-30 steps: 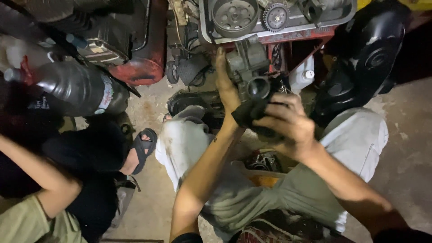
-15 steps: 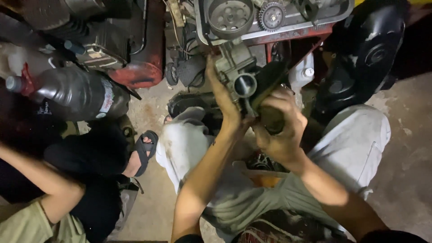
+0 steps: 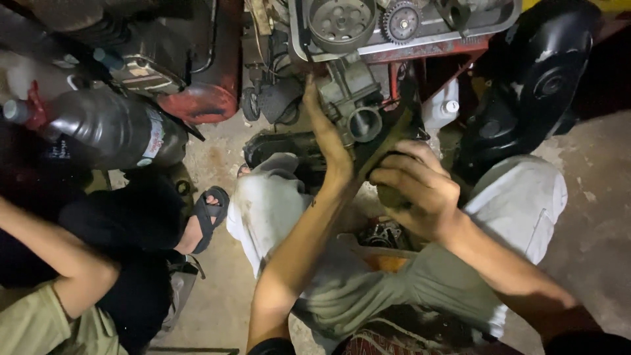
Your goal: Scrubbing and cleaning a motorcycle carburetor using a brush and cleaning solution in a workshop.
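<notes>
Between both hands (image 3: 368,164), greasy grey carburetor (image 3: 351,105) with round bore.

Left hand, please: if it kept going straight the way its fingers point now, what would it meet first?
The left hand lies along the grey carburettor-like part, fingers pointing up the frame. Straight on, the fingertips would probably meet the engine's metal cover with the round pulley first, though depth is hard to judge here.

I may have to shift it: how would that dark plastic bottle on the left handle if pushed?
The dark bottle lies on its side, so it would probably roll. It looks full of dark liquid, likely heavy. Its glossy plastic may be slippery.
</notes>
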